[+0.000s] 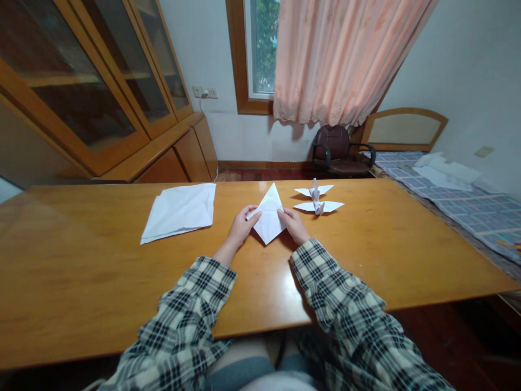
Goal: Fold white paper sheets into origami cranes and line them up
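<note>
Between my two hands is a sheet of white paper folded into a kite-like diamond [268,217], one point facing away from me and one toward me. My left hand [243,224] pinches its left edge, thumb on top and fingers partly hidden beneath. On the opposite edge, my right hand [293,224] grips the folded paper the same way, its fingers mostly out of sight. Just beyond my right hand stand two white paper cranes with spread wings, the nearer crane [319,207] slightly overlapping the farther crane [314,190].
A stack of white paper sheets [181,210] lies to the left on the wooden table [358,255]. Past the far edge are a dark office chair [336,149] and a glass-fronted cabinet [122,70]. A bed [443,184] stands at right.
</note>
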`<state>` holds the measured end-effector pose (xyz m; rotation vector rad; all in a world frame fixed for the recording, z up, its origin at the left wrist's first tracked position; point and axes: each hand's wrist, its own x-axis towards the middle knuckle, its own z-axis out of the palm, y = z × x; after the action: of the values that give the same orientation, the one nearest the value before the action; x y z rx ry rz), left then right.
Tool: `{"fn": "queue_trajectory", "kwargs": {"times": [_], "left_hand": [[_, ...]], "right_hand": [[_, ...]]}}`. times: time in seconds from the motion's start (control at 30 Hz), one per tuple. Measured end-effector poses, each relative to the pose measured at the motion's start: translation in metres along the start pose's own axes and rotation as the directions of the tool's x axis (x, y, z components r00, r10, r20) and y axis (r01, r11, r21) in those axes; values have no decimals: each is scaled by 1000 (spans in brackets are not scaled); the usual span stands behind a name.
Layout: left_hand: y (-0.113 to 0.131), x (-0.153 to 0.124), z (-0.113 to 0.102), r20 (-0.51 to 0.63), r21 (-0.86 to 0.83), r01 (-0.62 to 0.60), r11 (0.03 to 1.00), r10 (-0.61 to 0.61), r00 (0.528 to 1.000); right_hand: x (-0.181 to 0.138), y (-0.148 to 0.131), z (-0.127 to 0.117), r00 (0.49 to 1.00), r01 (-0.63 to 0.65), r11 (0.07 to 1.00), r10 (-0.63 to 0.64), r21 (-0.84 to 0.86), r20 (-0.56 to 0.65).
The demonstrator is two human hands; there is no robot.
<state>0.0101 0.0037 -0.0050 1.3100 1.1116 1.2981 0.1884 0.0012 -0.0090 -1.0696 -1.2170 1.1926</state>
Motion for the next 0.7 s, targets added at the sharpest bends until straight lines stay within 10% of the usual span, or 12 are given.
{"fn": "queue_trajectory", "kwargs": {"times": [0.7], "left_hand": [[-2,-1,-4,137,12,88,996,-89,987]], "right_hand": [[-2,0,-1,994,109,970,-112,-218,-1]]}}
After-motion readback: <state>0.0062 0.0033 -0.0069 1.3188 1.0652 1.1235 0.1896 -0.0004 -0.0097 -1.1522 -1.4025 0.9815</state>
